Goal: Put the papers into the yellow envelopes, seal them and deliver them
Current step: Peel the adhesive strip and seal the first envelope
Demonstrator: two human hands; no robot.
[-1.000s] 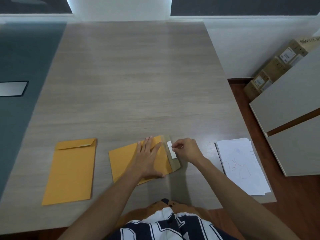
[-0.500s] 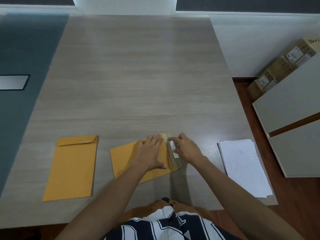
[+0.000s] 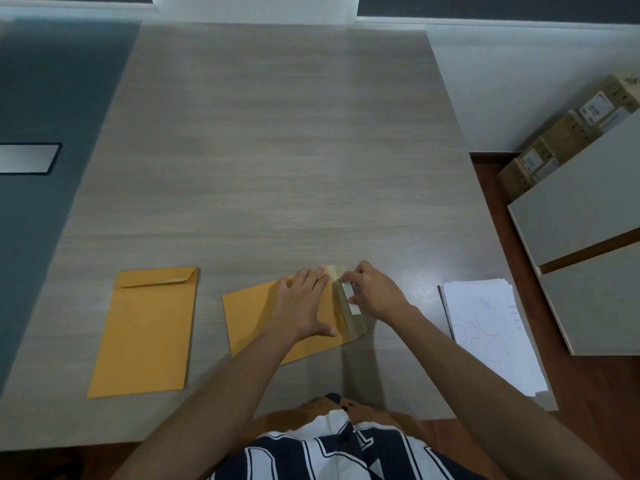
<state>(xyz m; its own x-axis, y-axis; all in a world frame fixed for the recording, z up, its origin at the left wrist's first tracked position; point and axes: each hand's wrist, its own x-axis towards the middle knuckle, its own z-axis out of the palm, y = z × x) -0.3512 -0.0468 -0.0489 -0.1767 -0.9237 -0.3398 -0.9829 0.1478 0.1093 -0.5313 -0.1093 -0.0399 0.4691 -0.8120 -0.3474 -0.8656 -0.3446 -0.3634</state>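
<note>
We press our left hand [image 3: 304,306] flat, fingers spread wide, on the yellow paper envelope lying slantwise [image 3: 263,320] at six o'clock on the grey wood-grain table [image 3: 277,150], pinning it in place. At the envelope's three o'clock end the brown flap [image 3: 349,306] stands open, and our right hand [image 3: 377,296] pinches narrow on the white peel-off strip [image 3: 350,298] that covers the adhesive. Compared with a second ago, the right hand has crept closer onto the flap and its fingertips now sit over the strip rather than beside it, so we judge that the peel is starting and the sealing of this envelope is under way; whether papers are already inside we cannot tell. A second flat yellow envelope [image 3: 145,330] lies well apart at nine o'clock, its flap folded down, and the stack of white scribbled papers [image 3: 491,334] waits at three o'clock near the table edge, so filling and delivery likely remain.
</note>
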